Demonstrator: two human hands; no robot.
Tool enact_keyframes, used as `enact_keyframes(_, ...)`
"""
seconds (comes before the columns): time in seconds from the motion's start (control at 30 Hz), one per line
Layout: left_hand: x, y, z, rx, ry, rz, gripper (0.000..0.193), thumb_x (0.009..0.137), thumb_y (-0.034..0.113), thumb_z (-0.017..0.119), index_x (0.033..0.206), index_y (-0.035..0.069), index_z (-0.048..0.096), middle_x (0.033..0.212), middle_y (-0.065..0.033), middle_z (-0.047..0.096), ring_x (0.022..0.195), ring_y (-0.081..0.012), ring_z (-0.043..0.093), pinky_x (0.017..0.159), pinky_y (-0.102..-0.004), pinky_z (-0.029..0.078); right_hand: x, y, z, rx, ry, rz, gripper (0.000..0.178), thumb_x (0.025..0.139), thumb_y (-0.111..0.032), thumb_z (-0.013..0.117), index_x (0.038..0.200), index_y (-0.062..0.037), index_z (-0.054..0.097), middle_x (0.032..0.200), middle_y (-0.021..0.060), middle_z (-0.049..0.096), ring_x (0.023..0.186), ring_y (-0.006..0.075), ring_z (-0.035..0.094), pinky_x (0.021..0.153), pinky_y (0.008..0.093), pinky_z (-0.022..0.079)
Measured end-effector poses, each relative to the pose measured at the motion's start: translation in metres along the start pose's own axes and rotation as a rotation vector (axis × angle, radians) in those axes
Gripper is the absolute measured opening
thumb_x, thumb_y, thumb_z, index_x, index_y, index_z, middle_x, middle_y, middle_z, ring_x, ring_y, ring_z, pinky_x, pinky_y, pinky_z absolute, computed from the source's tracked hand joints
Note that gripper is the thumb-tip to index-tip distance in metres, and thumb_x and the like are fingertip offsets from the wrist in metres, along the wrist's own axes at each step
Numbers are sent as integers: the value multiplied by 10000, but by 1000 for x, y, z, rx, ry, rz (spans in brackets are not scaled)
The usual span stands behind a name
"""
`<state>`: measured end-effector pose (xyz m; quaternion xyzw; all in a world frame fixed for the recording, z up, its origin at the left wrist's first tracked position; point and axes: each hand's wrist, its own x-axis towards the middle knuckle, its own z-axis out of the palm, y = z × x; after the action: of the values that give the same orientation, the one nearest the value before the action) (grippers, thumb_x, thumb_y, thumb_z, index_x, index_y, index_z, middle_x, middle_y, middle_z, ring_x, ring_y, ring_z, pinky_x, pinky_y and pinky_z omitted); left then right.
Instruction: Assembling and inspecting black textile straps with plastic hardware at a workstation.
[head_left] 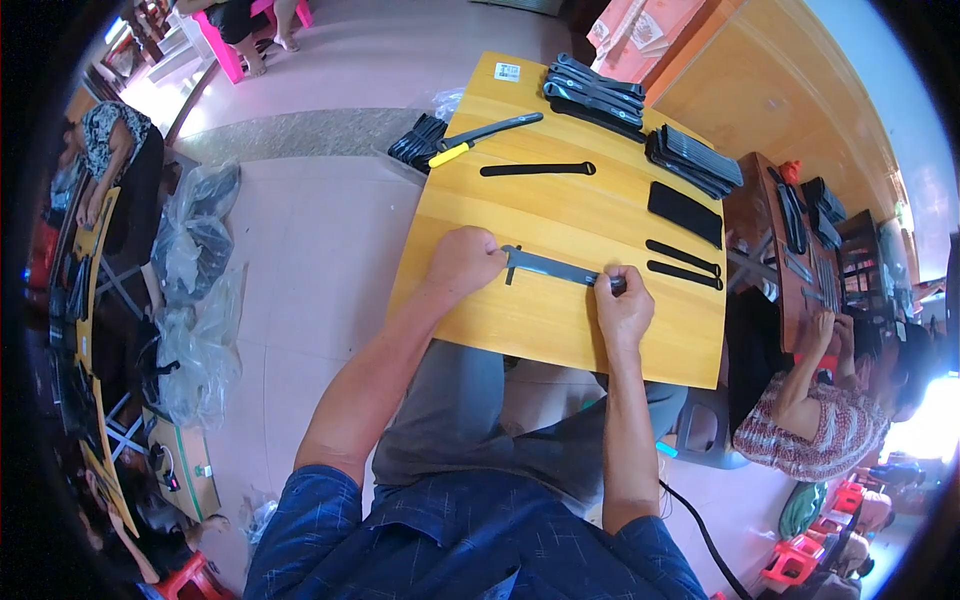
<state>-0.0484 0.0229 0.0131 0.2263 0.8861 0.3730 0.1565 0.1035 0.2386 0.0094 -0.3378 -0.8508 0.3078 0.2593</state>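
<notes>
A dark grey flat strap (pixel 555 267) is stretched between my hands, just above the yellow wooden table. My left hand (pixel 467 258) is closed in a fist at its left end, where a short dark crosspiece sticks out; the fingertips are turned from view. At the other end, my right hand (pixel 625 305) pinches the strap between thumb and fingers. Beyond them lies a single black strap (pixel 537 170) with a ring at its right end. Two more black looped straps (pixel 685 262) lie side by side, right of my right hand.
At the table's far right are a bundle of grey straps (pixel 595 90), a dark stack (pixel 693 162) and a flat black pile (pixel 685 213). A yellow-handled tool (pixel 452 154) lies at the far left edge, beside a black bundle (pixel 418 142). Co-workers sit at tables on both sides.
</notes>
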Motion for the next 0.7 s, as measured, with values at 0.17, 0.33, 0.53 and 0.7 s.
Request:
enact_keyframes(0.17, -2, 3, -2, -12, -18, -44, 266, 800, 288, 719, 776, 24, 748, 754, -215, 692, 734, -385, 688, 698, -477, 537, 0, 0, 0, -17, 5, 7, 106, 851, -191, 734, 906, -101, 719, 745, 115, 723, 685, 272, 716, 669, 380, 560)
enact_keyframes(0.33, -2, 0, 2, 21, 28, -11, 231, 791, 258, 725, 760, 30, 737, 714, -188, 692, 674, -335, 688, 656, -445, 539, 0, -3, 0, -32, -3, 18, 107, 851, -195, 738, 907, -105, 720, 752, 115, 727, 698, 277, 722, 673, 385, 562)
enact_keyframes(0.53, -3, -4, 5, 55, 77, 41, 211, 790, 240, 728, 765, 30, 727, 726, -181, 694, 682, -341, 690, 658, -445, 542, 0, -3, -1, -22, -14, 22, 110, 855, -194, 736, 909, -100, 718, 756, 123, 726, 704, 292, 721, 671, 393, 559)
enact_keyframes(0.7, -16, -6, 6, -33, 166, 61, 172, 826, 194, 716, 868, 28, 717, 719, -170, 679, 696, -372, 677, 672, -468, 539, -2, -6, -2, -16, 4, 7, 111, 850, -187, 738, 909, -95, 716, 757, 134, 723, 700, 298, 720, 665, 395, 558)
